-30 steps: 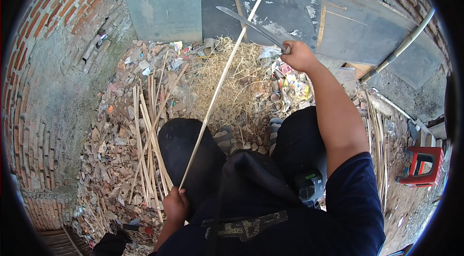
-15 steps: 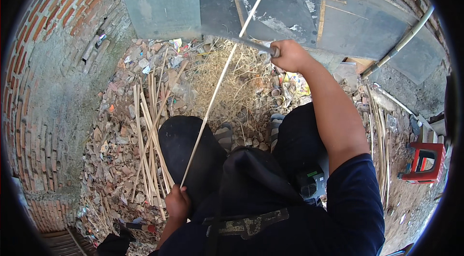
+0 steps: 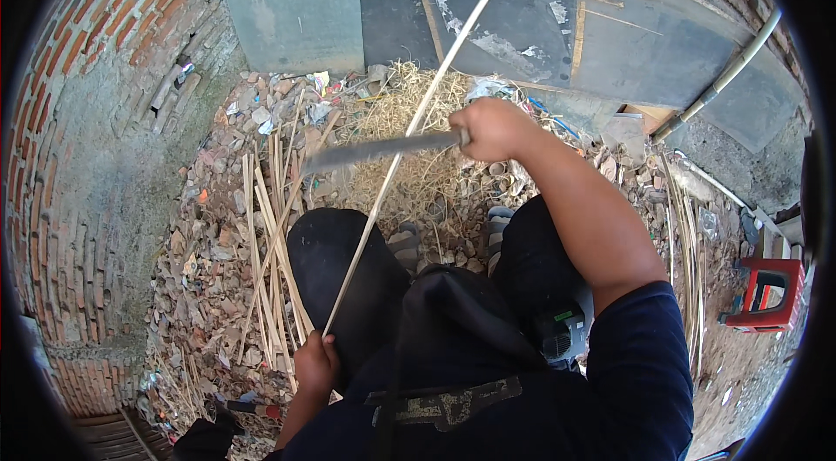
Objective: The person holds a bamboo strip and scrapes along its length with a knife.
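My left hand (image 3: 315, 363) is closed round the lower end of a long pale bamboo strip (image 3: 373, 215), beside my left knee. The strip slants up and away to the right, past the knee, its far end in front of the dark boards. In my right hand (image 3: 495, 130) I grip the handle of a machete (image 3: 383, 148). Its blade points left and crosses the strip a little above its middle; I cannot tell whether the edge touches it. The blade's tip is slightly blurred.
Several bamboo strips (image 3: 272, 252) lie on rubble left of my knee, and more strips (image 3: 688, 261) lie at the right. Curly shavings (image 3: 409, 104) are heaped ahead. A brick wall (image 3: 78, 226) stands left, dark boards (image 3: 514, 26) ahead, a red stool (image 3: 771, 294) far right.
My right hand has come nearer and left, and the machete blade has swung round to lie leftward across the strip. The strip's far end has shifted slightly right and down.
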`<state>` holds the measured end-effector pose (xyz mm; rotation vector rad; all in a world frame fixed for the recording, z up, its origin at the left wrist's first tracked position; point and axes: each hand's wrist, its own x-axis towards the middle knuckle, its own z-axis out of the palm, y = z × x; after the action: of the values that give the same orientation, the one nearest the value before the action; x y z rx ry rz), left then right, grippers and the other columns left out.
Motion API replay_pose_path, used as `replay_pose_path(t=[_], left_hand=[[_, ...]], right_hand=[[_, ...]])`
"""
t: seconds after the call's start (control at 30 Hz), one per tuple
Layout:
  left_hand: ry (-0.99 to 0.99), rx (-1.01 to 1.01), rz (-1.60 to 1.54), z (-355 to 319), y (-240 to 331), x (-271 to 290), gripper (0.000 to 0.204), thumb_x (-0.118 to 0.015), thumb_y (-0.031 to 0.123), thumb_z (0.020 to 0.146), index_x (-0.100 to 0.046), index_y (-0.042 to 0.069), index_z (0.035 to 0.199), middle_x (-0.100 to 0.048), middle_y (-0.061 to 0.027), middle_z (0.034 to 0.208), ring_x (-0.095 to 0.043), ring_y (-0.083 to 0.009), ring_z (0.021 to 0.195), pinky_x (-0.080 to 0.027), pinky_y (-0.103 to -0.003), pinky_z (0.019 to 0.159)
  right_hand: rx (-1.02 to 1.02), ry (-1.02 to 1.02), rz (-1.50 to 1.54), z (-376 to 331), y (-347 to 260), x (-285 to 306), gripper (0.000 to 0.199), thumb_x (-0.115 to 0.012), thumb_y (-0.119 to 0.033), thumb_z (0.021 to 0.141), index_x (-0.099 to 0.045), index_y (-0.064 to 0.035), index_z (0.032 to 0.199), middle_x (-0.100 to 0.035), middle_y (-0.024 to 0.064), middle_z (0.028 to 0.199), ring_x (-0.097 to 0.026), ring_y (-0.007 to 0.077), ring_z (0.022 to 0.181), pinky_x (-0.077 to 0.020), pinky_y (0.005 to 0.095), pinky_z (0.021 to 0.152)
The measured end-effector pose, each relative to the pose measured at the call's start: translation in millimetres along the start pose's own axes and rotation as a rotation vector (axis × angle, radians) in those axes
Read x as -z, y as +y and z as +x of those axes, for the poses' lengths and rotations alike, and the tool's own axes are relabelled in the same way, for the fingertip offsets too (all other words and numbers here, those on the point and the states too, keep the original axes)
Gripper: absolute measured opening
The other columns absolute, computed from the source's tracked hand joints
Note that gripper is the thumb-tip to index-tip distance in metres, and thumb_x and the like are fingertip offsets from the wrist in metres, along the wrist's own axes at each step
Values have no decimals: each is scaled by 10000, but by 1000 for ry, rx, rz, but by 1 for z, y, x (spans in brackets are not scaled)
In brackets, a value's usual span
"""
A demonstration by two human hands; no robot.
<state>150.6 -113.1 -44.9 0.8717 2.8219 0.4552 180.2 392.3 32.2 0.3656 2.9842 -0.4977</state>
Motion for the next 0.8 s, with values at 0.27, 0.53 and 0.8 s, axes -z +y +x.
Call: replay_pose_path(t=[0.27, 0.53, 0.8], left_hand=[[-64, -7, -30, 2, 6, 12, 307, -523, 277, 1026, -520, 34, 838, -579, -241, 606, -608, -480, 601, -454, -555, 537], [-40, -9, 54, 1, 4, 8, 279, -555, 253, 1008, -530, 31, 841, -590, -237, 609, -616, -475, 589, -467, -553, 528], [-17, -31, 109, 4, 7, 12, 256, -575, 233, 993, -522, 35, 841, -598, -237, 621, -621, -468, 592, -470, -549, 529]], right_hand=[[-282, 151, 205, 9, 48, -9, 249, -652, -190, 763, -712, -66, 971, -724, 186, 942, -693, 373, 923, -548, 457, 841], [121, -32, -119, -12, -29, 5, 295, -667, -194, 745, -711, -70, 1009, -717, 181, 862, -689, 398, 843, -546, 487, 786], [-390, 244, 180, 9, 76, -8, 273, -651, -191, 756, -709, -58, 987, -722, 201, 1006, -688, 385, 955, -543, 470, 873]])
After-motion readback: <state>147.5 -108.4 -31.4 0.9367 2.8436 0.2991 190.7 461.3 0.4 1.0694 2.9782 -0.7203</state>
